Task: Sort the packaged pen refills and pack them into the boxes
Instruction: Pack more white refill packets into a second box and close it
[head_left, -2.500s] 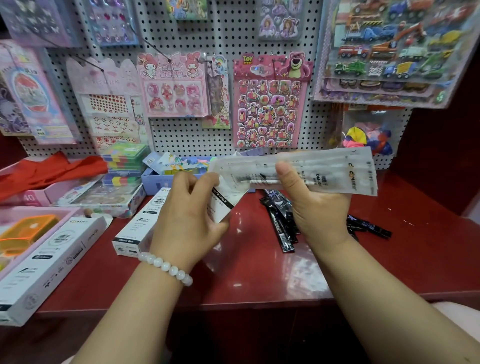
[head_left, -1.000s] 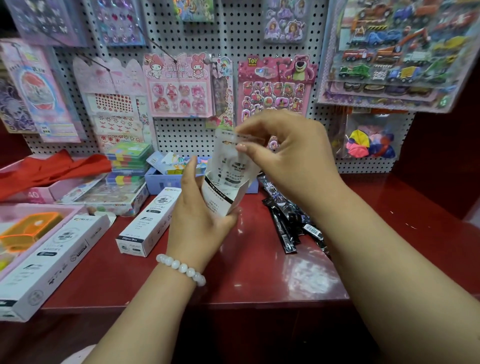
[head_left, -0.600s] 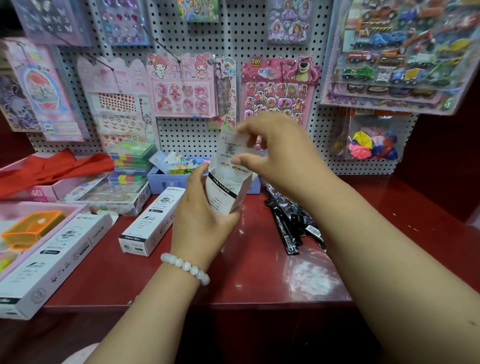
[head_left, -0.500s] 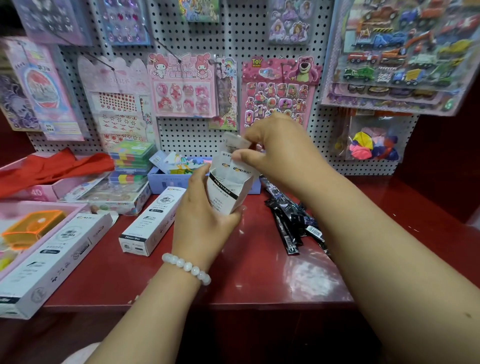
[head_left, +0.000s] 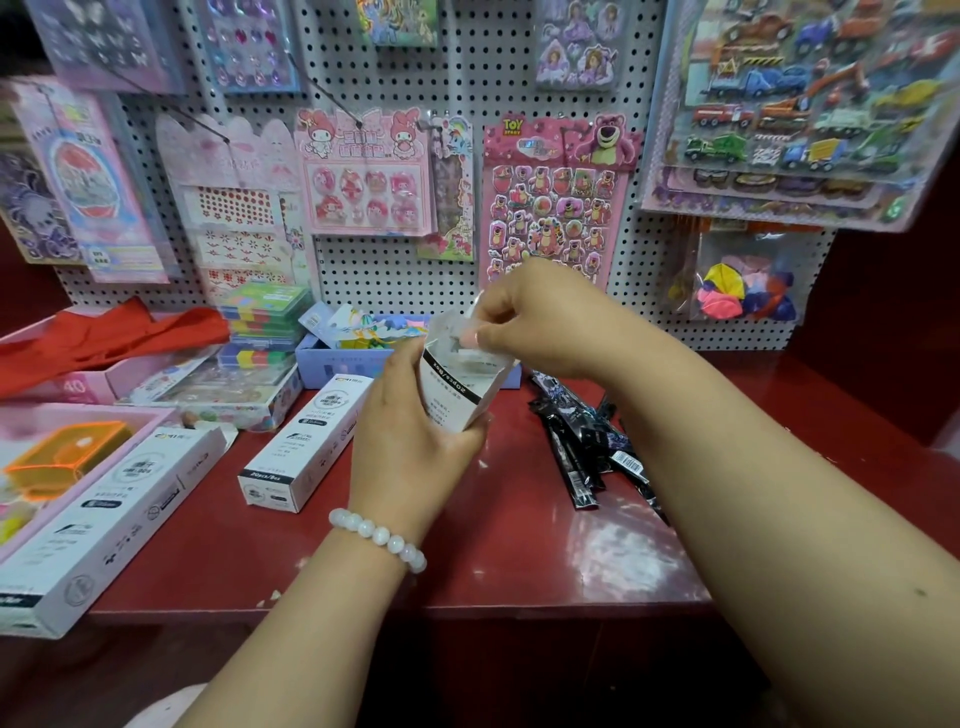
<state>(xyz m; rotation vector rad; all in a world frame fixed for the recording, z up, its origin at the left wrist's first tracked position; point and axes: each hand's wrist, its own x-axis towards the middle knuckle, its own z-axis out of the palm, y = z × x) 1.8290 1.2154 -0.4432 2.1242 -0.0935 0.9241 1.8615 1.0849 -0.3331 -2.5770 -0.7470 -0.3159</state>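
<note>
My left hand (head_left: 410, 447) grips a white refill box (head_left: 457, 387) upright above the red counter, open end up. My right hand (head_left: 540, 317) pinches the top of a clear refill packet (head_left: 470, 332), which is sunk almost fully into that box. A pile of black packaged refills (head_left: 582, 447) lies on the counter right of the box, partly hidden by my right forearm. Two more white boxes lie flat to the left: a small one (head_left: 306, 441) and a longer one (head_left: 109, 519) at the counter's left edge.
A blue tray (head_left: 337, 364) of small items stands behind the held box. Pink trays (head_left: 78, 384) with red cloth and an orange case (head_left: 62, 457) sit at the left. A pegboard (head_left: 395, 260) hung with sticker sheets backs the red counter (head_left: 519, 545).
The clear packet, held flat in both hands at first, was turned on end and has slid down into the box; my right hand has dropped with it. My left hand has kept its hold on the box.
</note>
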